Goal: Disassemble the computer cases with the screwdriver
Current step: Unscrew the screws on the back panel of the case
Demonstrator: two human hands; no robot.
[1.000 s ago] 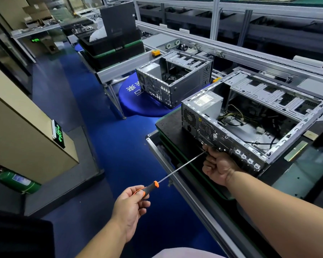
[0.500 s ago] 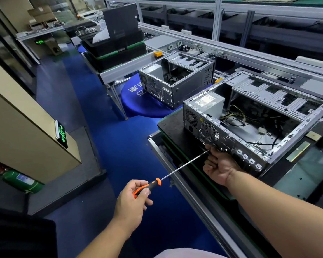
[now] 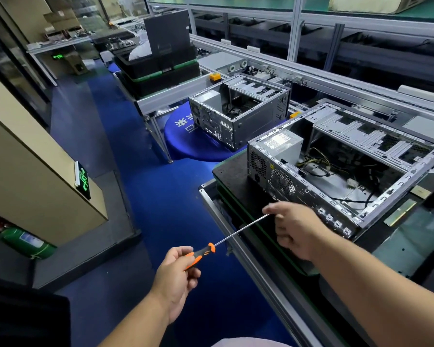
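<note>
Blue factory floor [image 3: 161, 196] below; open grey metal computer case [image 3: 336, 171] sitting on black desk [image 3: 232, 171]. Left hand [image 3: 176, 274] gripping orange-and-black long-shafted screwdriver [image 3: 236, 232]; right hand [image 3: 296, 229] fingers pinching its tip beside case.

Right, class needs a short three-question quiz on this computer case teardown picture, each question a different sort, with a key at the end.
1. True or false: the screwdriver tip is seated in a screw on the near computer case.
2. Which hand grips the orange and black handle? A) left hand B) right hand C) both
3. Fill in: the far computer case stands on a round ____ pad.

Key
1. False: the tip end is at the right hand's fingertips, off the case's rear panel.
2. A
3. blue
</note>
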